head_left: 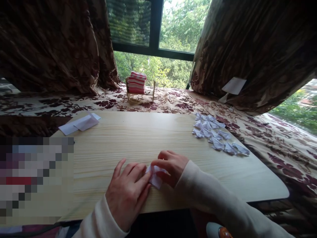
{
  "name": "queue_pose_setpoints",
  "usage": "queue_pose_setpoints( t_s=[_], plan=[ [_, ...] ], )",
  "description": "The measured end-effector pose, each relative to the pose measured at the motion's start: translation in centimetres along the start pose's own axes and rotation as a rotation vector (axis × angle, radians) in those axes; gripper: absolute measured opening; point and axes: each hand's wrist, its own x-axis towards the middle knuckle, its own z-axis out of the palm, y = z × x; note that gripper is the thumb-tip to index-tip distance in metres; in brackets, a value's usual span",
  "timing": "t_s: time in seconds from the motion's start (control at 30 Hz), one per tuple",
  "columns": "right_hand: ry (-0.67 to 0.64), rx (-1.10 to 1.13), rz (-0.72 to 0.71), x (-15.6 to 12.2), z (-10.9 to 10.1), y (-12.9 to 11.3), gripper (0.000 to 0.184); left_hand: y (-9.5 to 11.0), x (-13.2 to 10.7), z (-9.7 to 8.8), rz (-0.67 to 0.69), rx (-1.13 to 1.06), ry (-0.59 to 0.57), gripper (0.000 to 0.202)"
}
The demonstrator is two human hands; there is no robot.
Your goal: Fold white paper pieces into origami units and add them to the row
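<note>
A small piece of white folded paper [155, 176] lies near the front edge of a light wooden table [138, 138]. My left hand [127, 191] rests flat on the table, its fingers stretched out and pressing on the paper's left side. My right hand [170, 167] is curled over the paper's right side, fingers pinching a fold. Both wrists wear cream sleeves.
Several folded white paper pieces [218, 135] lie in a pile at the table's right edge. Flat white paper strips [79, 124] lie at the back left. A small wooden rack with a striped cloth stack [137, 82] stands on the floral cover behind. Curtains flank a window.
</note>
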Motion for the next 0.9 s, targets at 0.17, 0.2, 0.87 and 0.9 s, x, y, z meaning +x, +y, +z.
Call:
queue_pose_setpoints(
  t_s=[0.17,0.2,0.87,0.9],
  plan=[
    [-0.049,0.05,0.059,0.3,0.2,0.0,0.023,0.0,-0.7,-0.7,-0.065,-0.034,0.027,0.024],
    [-0.048,0.05,0.068,0.2,0.3,0.0,0.024,0.1,-0.8,-0.7,-0.079,-0.033,0.033,0.024],
    [0.013,-0.336,0.005,-0.4,1.2,-1.4,0.022,0.1,-0.4,0.4,-0.039,0.047,-0.024,0.03],
    [0.004,-0.373,-0.01,-0.4,1.2,-1.6,0.023,0.1,-0.5,0.5,-0.04,0.045,-0.019,0.03]
  ],
)
